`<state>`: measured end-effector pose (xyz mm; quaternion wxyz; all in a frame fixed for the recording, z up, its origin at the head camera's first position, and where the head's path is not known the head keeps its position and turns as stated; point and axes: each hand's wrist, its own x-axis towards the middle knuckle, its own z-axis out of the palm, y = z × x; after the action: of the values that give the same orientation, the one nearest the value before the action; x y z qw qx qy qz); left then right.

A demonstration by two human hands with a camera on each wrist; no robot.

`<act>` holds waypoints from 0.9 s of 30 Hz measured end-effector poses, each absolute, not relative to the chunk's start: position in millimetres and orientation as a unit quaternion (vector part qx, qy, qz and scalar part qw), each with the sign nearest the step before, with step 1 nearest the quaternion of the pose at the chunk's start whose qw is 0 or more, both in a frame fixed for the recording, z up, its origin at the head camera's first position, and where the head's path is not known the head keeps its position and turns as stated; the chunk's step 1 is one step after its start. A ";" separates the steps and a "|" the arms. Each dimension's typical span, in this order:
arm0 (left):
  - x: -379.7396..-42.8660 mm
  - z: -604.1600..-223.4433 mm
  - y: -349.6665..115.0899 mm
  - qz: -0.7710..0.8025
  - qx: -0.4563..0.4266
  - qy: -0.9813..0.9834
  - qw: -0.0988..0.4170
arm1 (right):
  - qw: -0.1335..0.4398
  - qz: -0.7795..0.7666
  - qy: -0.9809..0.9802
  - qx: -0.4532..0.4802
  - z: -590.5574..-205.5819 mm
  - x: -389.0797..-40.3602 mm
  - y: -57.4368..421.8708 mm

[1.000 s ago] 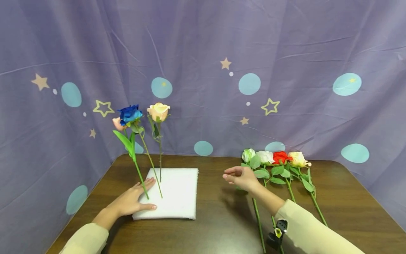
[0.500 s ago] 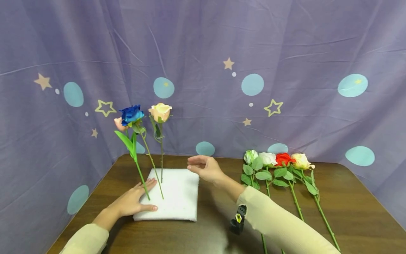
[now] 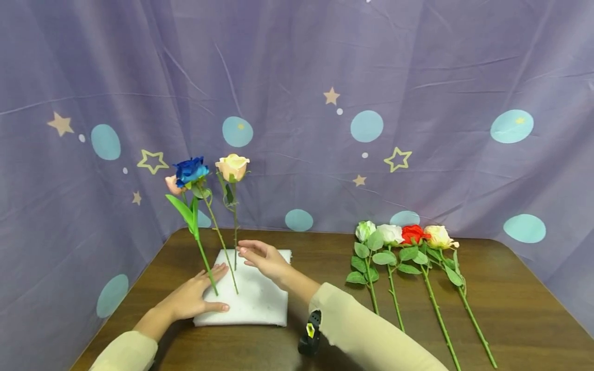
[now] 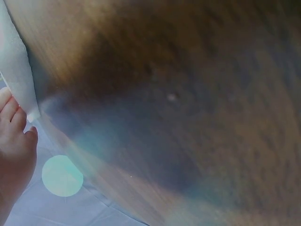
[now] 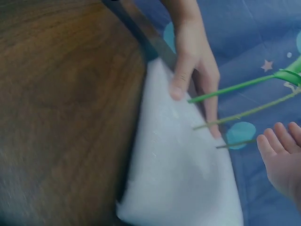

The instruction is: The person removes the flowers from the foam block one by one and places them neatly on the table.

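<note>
A white foam block (image 3: 260, 304) lies on the table with three artificial flowers upright in it: a pink flower (image 3: 172, 185) on a bright green stem, a blue rose (image 3: 191, 171) and a peach rose (image 3: 232, 167). My left hand (image 3: 190, 299) rests on the block's left side, fingers and thumb spread flat. Over the far part of the block, my right hand (image 3: 269, 262) reaches to the peach rose's stem, fingers loosely bent and fingertips right at it. In the right wrist view, that stem (image 5: 235, 144) runs behind the right fingers (image 5: 277, 140).
To the right, several roses lie on the brown table (image 3: 325, 252): a green-white rose (image 3: 365, 230), a white rose (image 3: 391, 234), a red rose (image 3: 413, 234) and a cream rose (image 3: 438, 237). A purple curtain (image 3: 297, 103) hangs behind the table's far edge.
My right hand has moved left from near the lying roses, across the table, to the peach rose's stem. My left hand stays on the foam block.
</note>
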<state>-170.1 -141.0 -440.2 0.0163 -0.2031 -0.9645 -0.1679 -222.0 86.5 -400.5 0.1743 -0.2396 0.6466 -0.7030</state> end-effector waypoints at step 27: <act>-171.7 -441.0 -140.3 -0.175 -0.181 -0.968 0.001 | 0.127 -0.667 0.688 -0.257 -407.8 -204.6 73.5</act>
<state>-171.7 -140.3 -441.0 0.0005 -0.1807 -0.9678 -0.1751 -204.6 73.5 -407.8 0.1273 -0.2566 0.6882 -0.6665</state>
